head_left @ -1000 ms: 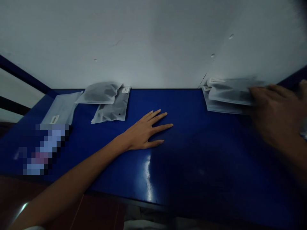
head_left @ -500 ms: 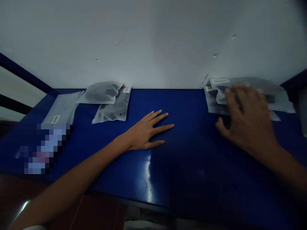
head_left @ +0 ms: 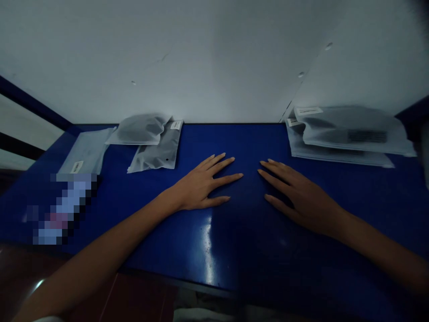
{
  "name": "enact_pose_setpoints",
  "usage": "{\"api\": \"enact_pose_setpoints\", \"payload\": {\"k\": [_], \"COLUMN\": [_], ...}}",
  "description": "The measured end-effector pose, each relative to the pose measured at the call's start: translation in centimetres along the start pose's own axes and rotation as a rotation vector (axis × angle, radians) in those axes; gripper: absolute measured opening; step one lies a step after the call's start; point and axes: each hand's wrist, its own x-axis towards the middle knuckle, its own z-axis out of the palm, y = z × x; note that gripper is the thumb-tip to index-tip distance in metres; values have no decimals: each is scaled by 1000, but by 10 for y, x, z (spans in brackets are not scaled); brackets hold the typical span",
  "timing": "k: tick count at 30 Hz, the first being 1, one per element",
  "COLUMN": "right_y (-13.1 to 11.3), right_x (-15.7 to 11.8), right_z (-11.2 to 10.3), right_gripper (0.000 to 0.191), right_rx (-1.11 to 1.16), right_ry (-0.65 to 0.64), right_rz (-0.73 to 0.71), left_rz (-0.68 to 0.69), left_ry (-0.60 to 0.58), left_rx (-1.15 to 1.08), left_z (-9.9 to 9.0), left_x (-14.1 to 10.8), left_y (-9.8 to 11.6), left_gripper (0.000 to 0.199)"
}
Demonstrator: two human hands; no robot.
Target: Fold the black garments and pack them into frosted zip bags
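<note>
Currently: no item held

Left hand and right hand lie palm down on the blue desk, both open with fingers spread, just apart near the desk's middle; neither grips anything. Handling appears paused, with no step visibly under way. Nearest the right hand, but not touching it, is a stack of frosted plastic pouches at back right. Its long axis runs across the desk beside the white wall, and its labels sit at the left end. Nearest the left hand is a frosted pouch with dark contents, its long axis tilted from back right to front left, with a white label at the far end. Another dark-filled pouch lies just behind it, and a pale pouch lies further left. Any pick-up calls for a reach, since both hands are clear of every pouch. A pixelated object at front left cannot be identified.
</note>
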Motion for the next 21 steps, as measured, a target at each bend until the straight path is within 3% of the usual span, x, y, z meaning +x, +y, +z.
{"api": "enact_pose_setpoints", "payload": {"k": [14, 16, 19, 21], "right_y": [-1, 0, 0, 0], "right_x": [1, 1, 1, 1], "right_z": [-2, -2, -2, -2], "right_gripper": [60, 61, 62, 62], "right_rx": [-46, -42, -32, -24], "right_ry": [19, 16, 9, 5], "right_rz": [-42, -46, -46, -40], "left_rz": [-28, -140, -456, -666], "left_ry": [10, 89, 258, 275], "left_rx": [61, 160, 348, 407], "left_z": [1, 1, -1, -2], "left_x": [0, -1, -1, -2], "left_y": [4, 8, 11, 9], "left_gripper": [66, 67, 67, 70]}}
